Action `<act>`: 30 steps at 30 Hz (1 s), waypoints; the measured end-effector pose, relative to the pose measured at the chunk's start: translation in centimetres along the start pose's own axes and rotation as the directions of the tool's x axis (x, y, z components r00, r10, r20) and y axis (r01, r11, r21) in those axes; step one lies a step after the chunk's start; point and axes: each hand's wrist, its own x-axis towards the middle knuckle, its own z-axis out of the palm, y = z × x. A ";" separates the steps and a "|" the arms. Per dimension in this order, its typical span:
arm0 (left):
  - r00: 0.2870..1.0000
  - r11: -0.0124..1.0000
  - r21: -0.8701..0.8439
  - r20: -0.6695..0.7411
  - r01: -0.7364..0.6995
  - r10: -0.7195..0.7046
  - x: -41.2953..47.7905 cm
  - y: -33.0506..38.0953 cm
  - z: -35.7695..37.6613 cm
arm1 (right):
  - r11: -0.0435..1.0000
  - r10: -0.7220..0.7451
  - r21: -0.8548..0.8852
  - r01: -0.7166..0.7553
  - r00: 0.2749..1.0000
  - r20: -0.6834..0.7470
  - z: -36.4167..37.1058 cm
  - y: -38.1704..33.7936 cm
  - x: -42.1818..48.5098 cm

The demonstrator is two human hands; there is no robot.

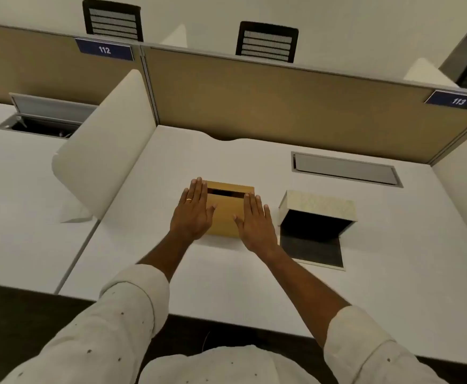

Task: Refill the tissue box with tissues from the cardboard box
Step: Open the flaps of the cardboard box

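A small brown cardboard box sits on the white desk, its top flaps nearly closed with a dark gap at the far edge. My left hand lies flat on the box's left side, fingers straight and together. My right hand lies flat on its right side. To the right stands the tissue box, cream-patterned on top, with its dark inside open toward me and a dark flap folded down on the desk. No tissues are visible.
A white curved divider separates this desk from the left one. A tan partition runs along the back. A closed grey cable hatch lies behind the tissue box, and an open hatch sits on the left desk.
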 end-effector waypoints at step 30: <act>0.954 0.974 -0.075 -0.230 -0.214 0.192 -2.6 -5.2 1.3 | 0.951 -0.290 0.050 0.305 0.937 -0.196 1.2 3.6 1.0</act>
